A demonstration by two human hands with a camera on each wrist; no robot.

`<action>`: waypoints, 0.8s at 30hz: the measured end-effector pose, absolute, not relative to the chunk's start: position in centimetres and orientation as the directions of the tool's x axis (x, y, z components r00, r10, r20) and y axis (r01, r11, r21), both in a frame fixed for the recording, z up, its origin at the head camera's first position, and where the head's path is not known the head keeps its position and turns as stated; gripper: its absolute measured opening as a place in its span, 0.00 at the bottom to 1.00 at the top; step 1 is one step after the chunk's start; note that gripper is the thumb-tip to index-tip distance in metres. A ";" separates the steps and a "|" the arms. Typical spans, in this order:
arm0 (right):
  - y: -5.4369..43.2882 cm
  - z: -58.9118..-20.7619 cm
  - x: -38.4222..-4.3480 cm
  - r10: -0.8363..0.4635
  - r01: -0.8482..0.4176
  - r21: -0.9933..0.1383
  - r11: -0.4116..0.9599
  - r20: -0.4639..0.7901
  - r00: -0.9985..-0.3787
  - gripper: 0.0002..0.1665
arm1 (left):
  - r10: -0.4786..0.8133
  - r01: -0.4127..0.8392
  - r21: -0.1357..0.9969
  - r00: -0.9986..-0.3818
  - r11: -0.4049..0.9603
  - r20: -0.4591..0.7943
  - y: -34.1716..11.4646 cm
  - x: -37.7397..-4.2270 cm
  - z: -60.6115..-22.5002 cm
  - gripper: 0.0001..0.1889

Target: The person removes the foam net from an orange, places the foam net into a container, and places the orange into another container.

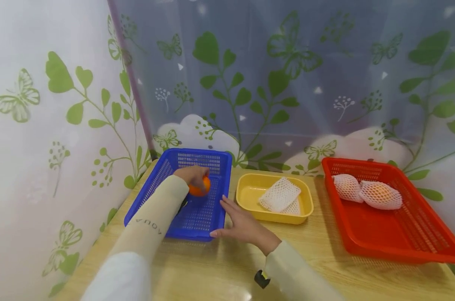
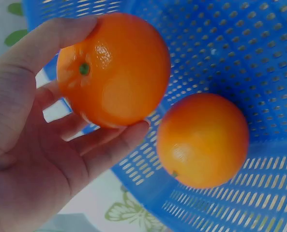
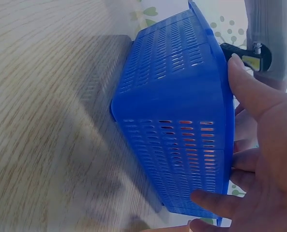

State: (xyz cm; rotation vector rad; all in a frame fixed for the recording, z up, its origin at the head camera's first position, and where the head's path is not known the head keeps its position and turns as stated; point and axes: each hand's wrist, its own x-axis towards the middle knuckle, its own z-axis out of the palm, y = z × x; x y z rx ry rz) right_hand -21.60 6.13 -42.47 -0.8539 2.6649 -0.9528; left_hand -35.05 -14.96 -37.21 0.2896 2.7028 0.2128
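Observation:
My left hand [image 1: 192, 175] reaches down into the blue basket [image 1: 227, 175] and grips an orange [image 2: 119, 70], thumb on one side and fingers round the other. In the left wrist view a second orange [image 2: 203, 140] lies in the basket right beside the held one; in the head view the arm and hand hide it. My right hand [image 1: 244, 223] rests spread at the basket's near right corner. Seen from the right wrist, its thumb [image 3: 245, 79] lies on the rim and the fingers stretch along the side.
A yellow tray [image 1: 250, 211] with white foam net sleeves [image 1: 280, 195] stands right of the blue basket. Farther right, a red basket [image 1: 385, 242] holds two fruits in foam nets [image 1: 379, 195]. A patterned curtain [image 1: 250, 62] hangs behind the wooden table [image 1: 197, 271].

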 end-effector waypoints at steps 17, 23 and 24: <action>6.3 -42.5 -21.6 -0.575 -0.476 -0.614 0.630 0.044 -0.817 0.58 | 0.178 0.082 0.217 -0.862 0.973 -0.474 -14.7 -35.7 -39.0 0.34; 6.3 -42.8 -21.6 -0.576 -0.474 -0.616 0.629 0.040 -0.816 0.59 | 0.231 0.137 0.226 -0.853 0.965 -0.469 -14.7 -35.8 -39.3 0.32; 6.3 -42.8 -21.6 -0.577 -0.473 -0.617 0.629 0.038 -0.816 0.59 | 0.239 0.147 0.224 -0.853 0.963 -0.465 -14.7 -35.8 -39.3 0.32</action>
